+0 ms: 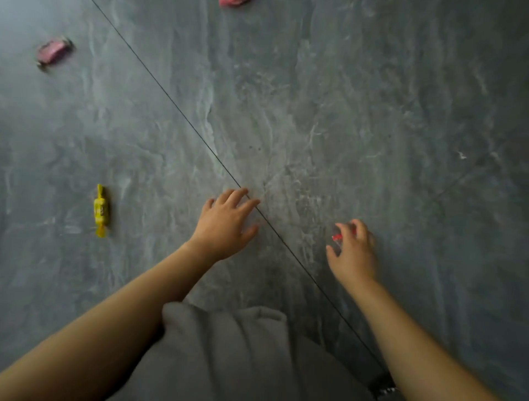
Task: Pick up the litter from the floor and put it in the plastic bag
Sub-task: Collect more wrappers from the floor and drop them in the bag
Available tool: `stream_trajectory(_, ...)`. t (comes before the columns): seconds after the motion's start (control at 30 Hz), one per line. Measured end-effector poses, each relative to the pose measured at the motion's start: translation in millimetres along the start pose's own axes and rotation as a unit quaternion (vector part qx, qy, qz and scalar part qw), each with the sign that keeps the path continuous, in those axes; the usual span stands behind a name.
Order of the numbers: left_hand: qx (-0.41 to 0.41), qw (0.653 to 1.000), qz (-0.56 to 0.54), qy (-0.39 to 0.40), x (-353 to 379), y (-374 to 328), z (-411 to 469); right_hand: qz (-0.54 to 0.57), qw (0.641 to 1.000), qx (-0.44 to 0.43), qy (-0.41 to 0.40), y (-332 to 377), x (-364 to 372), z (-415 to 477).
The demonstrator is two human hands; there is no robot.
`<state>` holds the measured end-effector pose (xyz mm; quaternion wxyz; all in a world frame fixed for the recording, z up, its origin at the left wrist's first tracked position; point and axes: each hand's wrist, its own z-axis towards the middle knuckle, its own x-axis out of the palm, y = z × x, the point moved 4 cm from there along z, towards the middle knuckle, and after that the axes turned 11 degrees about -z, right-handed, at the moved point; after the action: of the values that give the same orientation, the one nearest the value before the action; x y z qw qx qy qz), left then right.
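My right hand [353,252] is low over the grey floor with its fingers curled around a small red candy wrapper [337,237], which shows only partly between them. My left hand [229,223] hovers beside it with fingers spread and nothing in it. A yellow wrapped candy [100,211] lies on the floor to the left. A pink wrapped candy [53,51] lies at the far left, blurred. Another pink piece [233,2] is cut off by the top edge. No plastic bag is in view.
The floor is dark grey marbled tile [315,114] with a thin grout line [171,100] running diagonally. My grey clothing [229,352] fills the bottom centre.
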<state>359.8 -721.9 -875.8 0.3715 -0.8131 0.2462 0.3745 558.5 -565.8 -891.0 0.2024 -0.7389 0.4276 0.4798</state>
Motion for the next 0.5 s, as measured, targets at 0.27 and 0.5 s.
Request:
stream_trajectory(0.27,-0.052,0.998,-0.026,-0.004,30,59,-30,0.05,0.992,-0.118,-0.019,81,-4,4)
stream_trajectory(0.5,-0.074,0.997,-0.002,-0.038,27,93,-37,0.11,0.978,-0.172,-0.036,162,6,14)
